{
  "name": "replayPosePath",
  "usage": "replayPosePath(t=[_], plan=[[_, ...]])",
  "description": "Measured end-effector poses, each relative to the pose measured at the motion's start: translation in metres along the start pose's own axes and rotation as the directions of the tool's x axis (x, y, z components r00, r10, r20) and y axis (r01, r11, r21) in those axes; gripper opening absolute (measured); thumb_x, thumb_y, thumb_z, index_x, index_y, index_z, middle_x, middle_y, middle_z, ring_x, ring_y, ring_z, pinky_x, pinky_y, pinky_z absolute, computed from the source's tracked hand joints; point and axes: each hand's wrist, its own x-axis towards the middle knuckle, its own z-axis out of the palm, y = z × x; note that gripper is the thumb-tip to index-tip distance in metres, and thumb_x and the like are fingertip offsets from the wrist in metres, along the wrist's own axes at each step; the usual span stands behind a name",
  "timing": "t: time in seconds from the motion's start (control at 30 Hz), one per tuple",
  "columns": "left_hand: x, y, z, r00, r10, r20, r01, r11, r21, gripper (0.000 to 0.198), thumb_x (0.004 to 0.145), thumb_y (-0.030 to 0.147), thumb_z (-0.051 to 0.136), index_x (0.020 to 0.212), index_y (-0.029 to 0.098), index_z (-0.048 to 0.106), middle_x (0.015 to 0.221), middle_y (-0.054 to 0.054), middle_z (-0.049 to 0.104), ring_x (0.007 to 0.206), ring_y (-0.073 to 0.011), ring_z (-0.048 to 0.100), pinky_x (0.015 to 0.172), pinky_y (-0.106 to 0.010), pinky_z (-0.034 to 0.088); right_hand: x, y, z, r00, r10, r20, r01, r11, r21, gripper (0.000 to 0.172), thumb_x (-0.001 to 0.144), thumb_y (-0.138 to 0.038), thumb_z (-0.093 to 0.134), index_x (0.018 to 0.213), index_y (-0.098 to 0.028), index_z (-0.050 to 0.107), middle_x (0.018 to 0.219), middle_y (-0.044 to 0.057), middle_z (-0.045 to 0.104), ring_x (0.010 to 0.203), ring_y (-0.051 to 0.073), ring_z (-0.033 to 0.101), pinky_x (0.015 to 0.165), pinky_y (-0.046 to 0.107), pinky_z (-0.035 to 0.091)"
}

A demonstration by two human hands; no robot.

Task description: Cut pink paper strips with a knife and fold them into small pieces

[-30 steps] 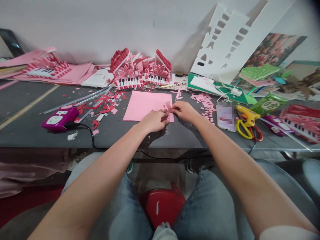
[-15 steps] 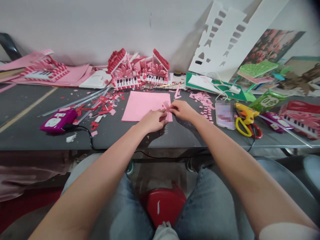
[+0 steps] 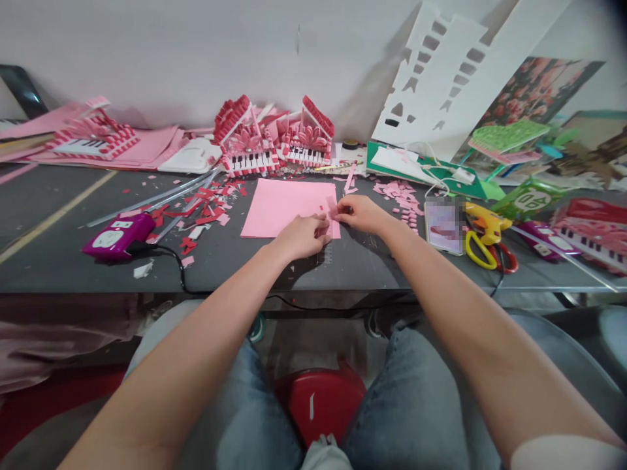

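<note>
A rectangular pink paper sheet point(image 3: 281, 204) lies on the grey tabletop point(image 3: 240, 267). Left hand point(image 3: 301, 236) and right hand point(image 3: 361, 214) curl by its right edge, nearly closed; what they grip, I can't tell. Likely light, creasable: take its edges.

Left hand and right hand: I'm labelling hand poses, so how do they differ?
The left hand crosses the near edge of the pink sheet; the right hand is at its right edge. The left hand's fingers point rightward, the right hand's leftward. Both are bare.
</note>
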Motion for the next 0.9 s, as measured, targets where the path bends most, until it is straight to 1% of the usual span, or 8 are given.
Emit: replayPosePath(t=[0.07, 0.2, 0.4, 0.47, 0.57, 0.67, 0.77, 0.9], plan=[[0.0, 0.0, 0.0, 1.0, 0.001, 0.006, -0.001, 1.0, -0.001, 0.04, 0.1, 0.034, 0.057, 0.133, 0.017, 0.072, 0.162, -0.015, 0.054, 0.142, -0.0341, 0.058, 0.121, -0.048, 0.042, -0.001, 0.005, -0.001, 0.999, -0.051, 0.017, 0.051, 0.999, 0.001, 0.011, 0.088, -0.023, 0.068, 0.09, -0.017, 0.076, 0.091, 0.007, 0.071, 0.086, 0.02, 0.061, 0.082, 0.033, 0.045], [0.0, -0.001, 0.0, 1.0, 0.007, -0.01, -0.007, 1.0, -0.01, 0.04, 0.1, 0.035, 0.057, 0.133, 0.019, 0.073, 0.162, -0.013, 0.054, 0.14, -0.0332, 0.06, 0.119, -0.046, 0.044, -0.001, 0.007, 0.004, 0.993, -0.112, -0.024, 0.11, 0.992, -0.069, 0.015, 0.091, -0.018, 0.062, 0.089, -0.018, 0.077, 0.095, 0.009, 0.071, 0.093, 0.022, 0.062, 0.087, 0.033, 0.046], [-0.001, 0.001, -0.001, 1.0, 0.01, -0.02, -0.01, 1.0, -0.028, 0.035, 0.099, 0.033, 0.059, 0.126, 0.018, 0.075, 0.158, -0.014, 0.058, 0.135, -0.0326, 0.064, 0.114, -0.044, 0.047, 0.004, -0.003, 0.011, 0.999, -0.046, -0.02, 0.04, 0.973, -0.226, 0.018, 0.097, -0.016, 0.055, 0.096, -0.013, 0.073, 0.103, 0.016, 0.072, 0.096, 0.026, 0.062, 0.088, 0.035, 0.046], [-0.001, 0.002, -0.002, 1.0, 0.003, -0.02, -0.003, 1.0, -0.027, 0.032, 0.099, 0.032, 0.059, 0.121, 0.018, 0.077, 0.152, -0.015, 0.063, 0.132, -0.0327, 0.066, 0.112, -0.043, 0.049, 0.006, -0.007, 0.012, 1.0, -0.014, -0.016, 0.01, 0.967, -0.254, 0.018, 0.099, -0.016, 0.053, 0.1, -0.012, 0.071, 0.106, 0.018, 0.072, 0.098, 0.027, 0.062, 0.088, 0.036, 0.045], [-0.001, 0.004, -0.002, 1.0, -0.007, -0.017, 0.007, 1.0, -0.015, 0.029, 0.099, 0.032, 0.06, 0.116, 0.018, 0.078, 0.141, -0.016, 0.07, 0.128, -0.0333, 0.067, 0.108, -0.043, 0.05, 0.008, -0.01, 0.012, 0.998, 0.049, -0.043, -0.057, 0.97, -0.236, 0.019, 0.101, -0.019, 0.051, 0.103, -0.013, 0.07, 0.107, 0.017, 0.073, 0.093, 0.026, 0.062, 0.083, 0.035, 0.044], [-0.002, 0.004, -0.002, 1.0, 0.01, -0.02, -0.01, 1.0, 0.003, 0.027, 0.099, 0.031, 0.06, 0.115, 0.018, 0.077, 0.14, -0.015, 0.07, 0.126, -0.0329, 0.068, 0.109, -0.044, 0.05, 0.009, -0.011, 0.009, 0.993, 0.092, -0.08, -0.104, 0.982, -0.16, 0.018, 0.1, -0.02, 0.052, 0.103, -0.015, 0.069, 0.103, 0.014, 0.074, 0.087, 0.023, 0.061, 0.078, 0.033, 0.042], [-0.004, 0.004, -0.003, 1.0, 0.01, -0.021, -0.01, 1.0, 0.019, 0.024, 0.1, 0.031, 0.059, 0.112, 0.019, 0.076, 0.138, -0.014, 0.071, 0.122, -0.0318, 0.069, 0.109, -0.045, 0.049, 0.007, -0.008, 0.002, 0.998, 0.041, -0.049, -0.045, 0.996, -0.083, 0.013, 0.097, -0.022, 0.06, 0.098, -0.016, 0.071, 0.096, 0.01, 0.073, 0.083, 0.021, 0.059, 0.077, 0.031, 0.041], [-0.005, 0.005, -0.006, 1.0, 0.009, -0.03, -0.009, 1.0, 0.003, 0.022, 0.1, 0.031, 0.06, 0.105, 0.018, 0.077, 0.133, -0.016, 0.073, 0.117, -0.031, 0.071, 0.105, -0.044, 0.052, 0.004, 0.002, -0.003, 0.998, -0.061, 0.018, 0.062, 0.996, -0.057, 0.01, 0.092, -0.021, 0.067, 0.092, -0.016, 0.076, 0.091, 0.007, 0.07, 0.081, 0.019, 0.059, 0.078, 0.03, 0.042]])
